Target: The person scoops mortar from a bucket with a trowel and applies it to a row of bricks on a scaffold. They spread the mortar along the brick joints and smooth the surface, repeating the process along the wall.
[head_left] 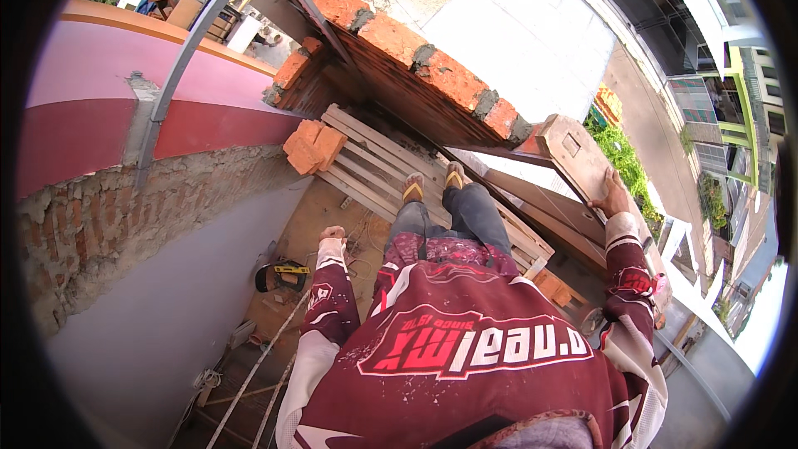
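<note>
My right hand (pixel 613 197) rests on a long wooden board (pixel 572 140) at the right, thumb on its inner edge and fingers over its face. The board has a rectangular mark near its far end, which meets the end of an orange brick wall (pixel 449 75) with grey mortar in its joints. My left hand (pixel 332 234) hangs at my left side, fingers curled in, with nothing visible in it. Past it, a small stack of orange bricks (pixel 314 147) sits at the left end of a slatted wooden platform (pixel 378 162), where my sandalled feet stand.
Left of me runs a pink and red wall (pixel 91 120) with exposed brickwork below. A curved grey metal bar (pixel 179 75) rises beside it. A yellow and black tool (pixel 288 273) and loose cords lie below on the left. Beyond the brick wall, a pale roof (pixel 524 29) and a road lie lower down.
</note>
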### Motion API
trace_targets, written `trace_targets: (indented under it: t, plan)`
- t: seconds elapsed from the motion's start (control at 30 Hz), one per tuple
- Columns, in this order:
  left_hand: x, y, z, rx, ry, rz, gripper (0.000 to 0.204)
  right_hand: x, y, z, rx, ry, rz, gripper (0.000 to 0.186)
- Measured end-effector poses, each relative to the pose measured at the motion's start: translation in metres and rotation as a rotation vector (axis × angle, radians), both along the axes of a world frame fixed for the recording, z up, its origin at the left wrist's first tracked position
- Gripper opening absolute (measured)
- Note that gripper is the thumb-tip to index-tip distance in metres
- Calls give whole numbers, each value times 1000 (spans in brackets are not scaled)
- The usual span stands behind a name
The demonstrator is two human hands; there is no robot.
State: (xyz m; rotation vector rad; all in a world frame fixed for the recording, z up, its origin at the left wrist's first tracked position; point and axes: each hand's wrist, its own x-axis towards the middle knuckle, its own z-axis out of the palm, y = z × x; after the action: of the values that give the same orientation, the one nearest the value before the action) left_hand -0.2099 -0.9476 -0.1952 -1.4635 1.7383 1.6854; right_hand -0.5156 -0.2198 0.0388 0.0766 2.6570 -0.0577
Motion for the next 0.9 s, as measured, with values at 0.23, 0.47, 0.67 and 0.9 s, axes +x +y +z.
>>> trace_targets:
  t: [0.23, 0.47, 0.67, 0.9]
  plan:
    - [-47, 39, 5, -76, 24, -36, 23, 0, -9, 4, -33, 22, -14, 124]
    - [-44, 67, 24, -195, -68, -276, 35, 3, -13, 7, -14, 24, -21, 122]
    - [-33, 64, 22, -231, -65, -333, 29, 3, -13, 7, -14, 30, 7, 122]
    - [-119, 4, 26, 164, -14, -345, 17, 2, -22, 10, 26, 13, -76, 125]
